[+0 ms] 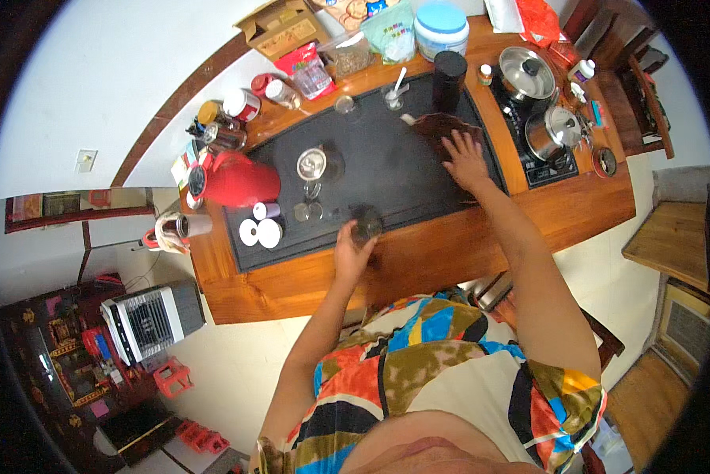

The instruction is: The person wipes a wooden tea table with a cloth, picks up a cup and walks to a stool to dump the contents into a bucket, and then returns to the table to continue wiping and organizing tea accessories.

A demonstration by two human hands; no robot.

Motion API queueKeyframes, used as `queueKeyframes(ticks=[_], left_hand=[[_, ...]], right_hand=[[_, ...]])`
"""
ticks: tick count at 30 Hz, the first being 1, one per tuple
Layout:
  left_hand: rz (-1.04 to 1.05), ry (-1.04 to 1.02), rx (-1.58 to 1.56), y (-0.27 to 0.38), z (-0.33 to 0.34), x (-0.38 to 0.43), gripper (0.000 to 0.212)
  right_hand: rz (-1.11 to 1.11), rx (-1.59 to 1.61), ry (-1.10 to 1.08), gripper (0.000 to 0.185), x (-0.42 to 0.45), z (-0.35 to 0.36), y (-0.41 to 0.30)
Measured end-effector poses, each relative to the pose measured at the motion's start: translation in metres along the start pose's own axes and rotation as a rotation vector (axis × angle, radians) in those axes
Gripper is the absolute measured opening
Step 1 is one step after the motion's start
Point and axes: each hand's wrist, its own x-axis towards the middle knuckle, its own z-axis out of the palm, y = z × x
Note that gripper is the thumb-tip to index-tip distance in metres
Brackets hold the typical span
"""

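My left hand (353,255) is closed around a dark, see-through cup or jar (366,225) at the near edge of the black tea tray (384,172). My right hand (466,161) lies spread, palm down, over a dark brown cloth (443,129) at the tray's right side. Behind the cloth stands a black cylinder (448,80). A glass with a white spoon (394,98) and a small glass (345,105) stand at the tray's back. Left of centre are a lidded metal-topped pot (312,164), small clear glasses (308,211) and white cups (269,233).
A red pitcher (236,179) lies or stands at the left. Jars (241,105), bags (310,77) and a blue-lidded tub (442,32) line the back. Two steel pots (526,74) sit on a black cooktop (550,172) at right. The wooden table edge (307,284) runs before me.
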Motion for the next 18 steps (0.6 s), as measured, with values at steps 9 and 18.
queueKeyframes(ticks=[9,18], left_hand=[[-0.017,-0.071,-0.119,-0.024,-0.003,0.029,0.062],[-0.177,-0.376,-0.363,0.023,-0.043,-0.001,0.043]], right_hand=[[0.221,0.043,0.032,0.032,-0.101,0.039,-0.036],[-0.284,0.929,0.436,0.036,-0.165,0.015,-0.204]])
